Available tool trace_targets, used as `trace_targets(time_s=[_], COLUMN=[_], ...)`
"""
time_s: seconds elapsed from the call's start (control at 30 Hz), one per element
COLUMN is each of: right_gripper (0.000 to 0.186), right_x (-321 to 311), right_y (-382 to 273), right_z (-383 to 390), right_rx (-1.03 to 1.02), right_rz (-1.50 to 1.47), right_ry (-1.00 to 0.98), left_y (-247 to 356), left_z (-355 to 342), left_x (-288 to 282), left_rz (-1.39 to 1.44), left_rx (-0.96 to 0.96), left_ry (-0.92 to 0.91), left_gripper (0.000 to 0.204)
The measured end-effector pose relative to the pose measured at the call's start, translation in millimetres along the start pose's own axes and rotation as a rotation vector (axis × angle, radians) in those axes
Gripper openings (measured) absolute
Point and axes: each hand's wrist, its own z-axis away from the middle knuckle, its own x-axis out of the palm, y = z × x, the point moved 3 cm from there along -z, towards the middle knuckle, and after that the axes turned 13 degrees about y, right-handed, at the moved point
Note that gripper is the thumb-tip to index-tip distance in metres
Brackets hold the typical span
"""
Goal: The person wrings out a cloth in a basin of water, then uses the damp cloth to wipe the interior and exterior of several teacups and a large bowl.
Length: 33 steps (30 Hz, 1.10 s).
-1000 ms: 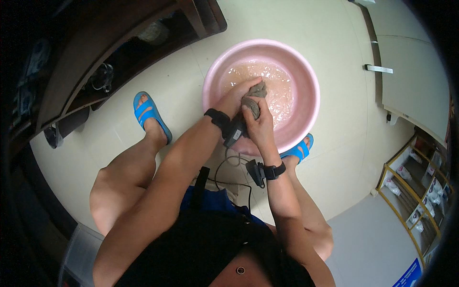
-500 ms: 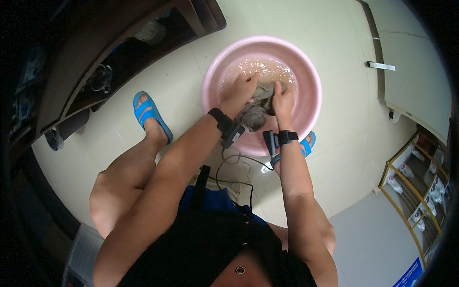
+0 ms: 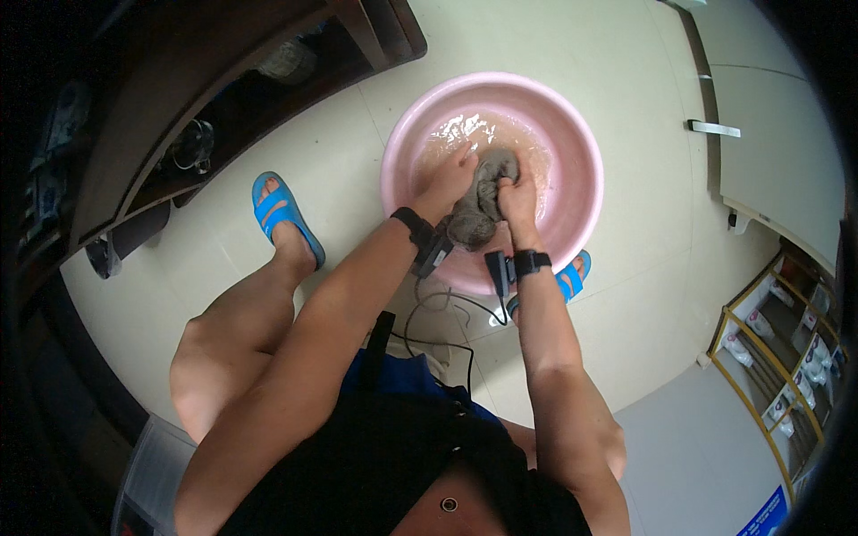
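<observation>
A wet grey-brown cloth (image 3: 485, 201) is bunched inside the pink plastic basin (image 3: 581, 183), above and in shallow cloudy water (image 3: 469, 129). My left hand (image 3: 451, 179) grips the cloth along its left side, fingers curled in against it. My right hand (image 3: 520, 196) holds the right side of the cloth, thumb bent over it. Both wrists carry black strapped devices (image 3: 500, 271), with a dark cable (image 3: 438, 346) looping below the basin.
Blue slippers (image 3: 284, 212) are on my feet, either side on the tiled floor (image 3: 643, 295). Dark wooden furniture (image 3: 366, 27) stands at upper left, a pale cabinet (image 3: 760, 134) at right, a yellow-edged rack (image 3: 778, 348) at lower right, a clear plastic box (image 3: 147, 473) at lower left.
My hands have moved apart from the tighter grip of a second ago, the right one rightward, and the cloth is spread lower and wider. Since half a second ago the right fingers have curled further inward.
</observation>
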Motion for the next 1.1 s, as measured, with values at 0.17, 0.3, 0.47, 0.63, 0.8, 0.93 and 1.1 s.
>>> trace_targets(time_s=[0.17, 0.3, 0.47, 0.63, 0.8, 0.93, 1.1], right_gripper=[0.044, 0.029, 0.021, 0.025, 0.045, 0.066, 0.043], right_x=[-5, -18, -11, -13, -35, -20, -17], right_y=[-79, -90, -84, -77, -26, -5, 4], right_z=[68, 79, 59, 26, -21, -1, 6], right_rx=[-0.382, -0.255, -0.351, -0.359, -0.171, -0.232, -0.180], right_rz=[-0.017, -0.014, 0.179, 0.248, 0.367, 0.596, 0.485], right_ry=[-0.108, -0.045, 0.025, 0.035, 0.129, 0.034, -0.122], left_y=[-4, 43, 41, 40, 50, 30, 48], left_z=[-2, 26, 26, 17, 3, -12, 14], left_x=[-1, -6, -4, -9, -40, -54, -49], left_rz=[0.960, 1.040, 0.991, 0.598, 0.023, -0.236, -0.538], left_rx=[-0.653, -0.677, -0.476, -0.358, -0.124, 0.231, 0.404], left_ry=[-0.362, -0.325, -0.202, -0.031, 0.077, 0.192, 0.141], left_gripper=[0.027, 0.017, 0.022, 0.034, 0.044, 0.049, 0.054])
